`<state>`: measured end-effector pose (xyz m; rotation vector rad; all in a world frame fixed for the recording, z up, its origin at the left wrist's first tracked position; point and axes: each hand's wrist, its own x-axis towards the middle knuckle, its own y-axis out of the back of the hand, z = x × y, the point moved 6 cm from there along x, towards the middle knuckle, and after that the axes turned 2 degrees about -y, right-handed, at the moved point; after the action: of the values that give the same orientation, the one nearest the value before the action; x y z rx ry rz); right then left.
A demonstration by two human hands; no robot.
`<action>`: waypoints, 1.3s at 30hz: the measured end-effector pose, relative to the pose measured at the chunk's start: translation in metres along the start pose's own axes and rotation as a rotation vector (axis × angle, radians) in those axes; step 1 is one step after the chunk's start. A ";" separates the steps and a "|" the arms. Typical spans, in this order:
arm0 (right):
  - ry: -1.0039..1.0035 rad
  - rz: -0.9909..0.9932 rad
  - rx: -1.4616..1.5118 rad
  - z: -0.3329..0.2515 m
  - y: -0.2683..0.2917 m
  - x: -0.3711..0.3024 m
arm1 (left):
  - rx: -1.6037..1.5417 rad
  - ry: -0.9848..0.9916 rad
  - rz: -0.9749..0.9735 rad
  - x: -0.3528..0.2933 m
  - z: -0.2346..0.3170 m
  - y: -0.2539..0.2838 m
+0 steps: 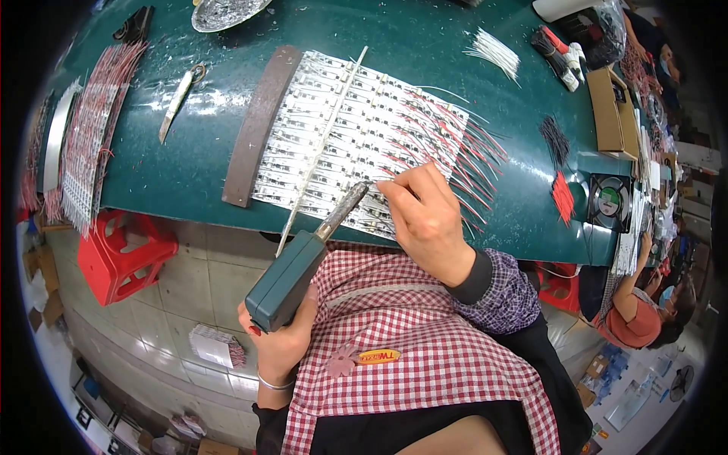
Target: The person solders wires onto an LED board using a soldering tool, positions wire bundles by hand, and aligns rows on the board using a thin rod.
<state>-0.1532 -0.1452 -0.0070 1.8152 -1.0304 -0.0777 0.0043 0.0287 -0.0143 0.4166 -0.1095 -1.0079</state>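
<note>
left hand (277,334) wrapped firmly around the teal, boxy plastic grip of a soldering iron (303,262), its dull grey metal barrel angled up so the tip sits just beside the right fingertips. right hand (425,216) with fingers pinched together on a thin wire at the near edge of a flat panel of white led strips (356,136), ribbed with rows of small components; red and white leads fan out beyond the knuckles. the panel lies on a glossy dark-green table (205,163), a long brown bar (258,125) along its far-left edge.
</note>
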 end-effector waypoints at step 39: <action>-0.665 0.267 -0.439 0.211 0.192 -0.123 | -0.227 0.120 0.212 0.012 0.020 -0.014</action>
<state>-0.4489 -0.2411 -0.0079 1.2491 -1.5632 -0.7242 -0.0058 0.0065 -0.0030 0.2506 0.0676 -0.7748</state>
